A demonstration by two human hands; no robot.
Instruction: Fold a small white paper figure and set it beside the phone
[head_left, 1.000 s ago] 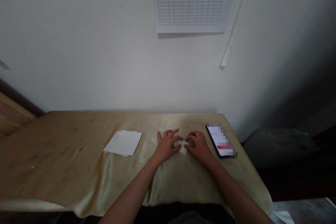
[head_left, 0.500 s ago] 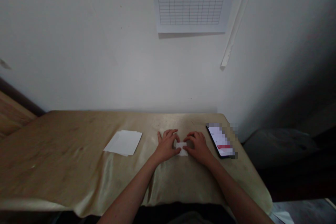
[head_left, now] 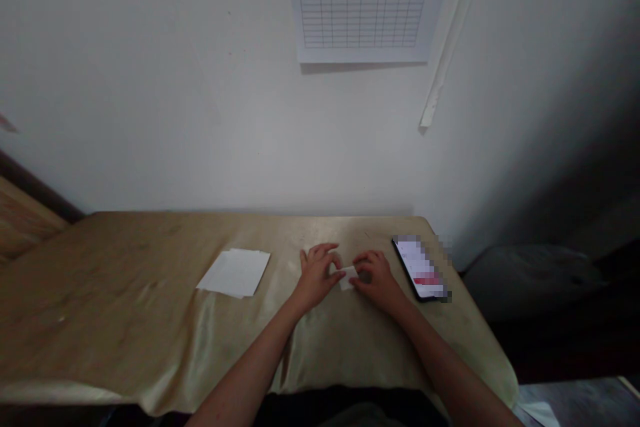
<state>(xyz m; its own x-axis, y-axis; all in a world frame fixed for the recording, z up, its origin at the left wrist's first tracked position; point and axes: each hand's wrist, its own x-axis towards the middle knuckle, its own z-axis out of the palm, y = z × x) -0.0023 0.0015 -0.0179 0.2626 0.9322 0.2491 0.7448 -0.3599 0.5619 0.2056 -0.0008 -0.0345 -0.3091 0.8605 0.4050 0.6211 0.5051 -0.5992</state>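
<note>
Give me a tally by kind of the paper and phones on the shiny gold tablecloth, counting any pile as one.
Loose pile of white paper sheets: 1
Small white four-sided piece of paper: 1
Black-edged rectangular smartphone with lit screen: 1
Total: 3

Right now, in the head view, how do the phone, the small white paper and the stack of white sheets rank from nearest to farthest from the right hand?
From the right hand:
1. Small white paper: at its fingertips, between the two hands.
2. Phone: just to its right.
3. Stack of white sheets: off left, beyond the left hand.
</note>
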